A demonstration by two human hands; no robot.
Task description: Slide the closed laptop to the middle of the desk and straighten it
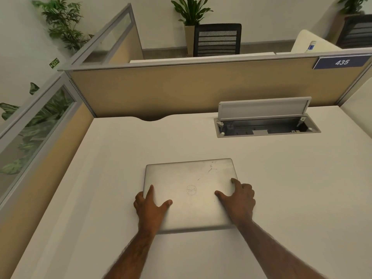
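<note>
While both hands are pressing down on it, the closed laptop [190, 193] is lying flat on the white desk [112, 158], lid up, its round logo sitting between the two hands. Its edges are running close to parallel with the desk's near edge, with only a slight tilt showing.

At the laptop's left side, the left hand [150, 206] is resting with its palm on the near left corner, the index finger stretching forward along the left edge, the thumb spreading wide across the lid toward the logo, and the other fingers curling over the side. At the right side, the right hand [238, 200] is doing much the same: palm on the near right part of the lid, thumb reaching inward, index finger pointing forward at the right edge, remaining fingers wrapping down over it. Neither hand is closing around the laptop; both are spread wide and bracing it from above and from the sides.

Beyond the fingertips, well apart from the laptop and off toward the right hand's side, a cable box [267, 126] is sitting recessed in the desk with its grey flap [263, 108] standing open. Farther still, a tan partition [181, 91] is closing off the back of the desk, carrying a blue plate marked 435 [342, 62] up past the right hand. Over the partition, a black mesh chair [217, 40] and a potted plant [191, 15] are showing.
</note>
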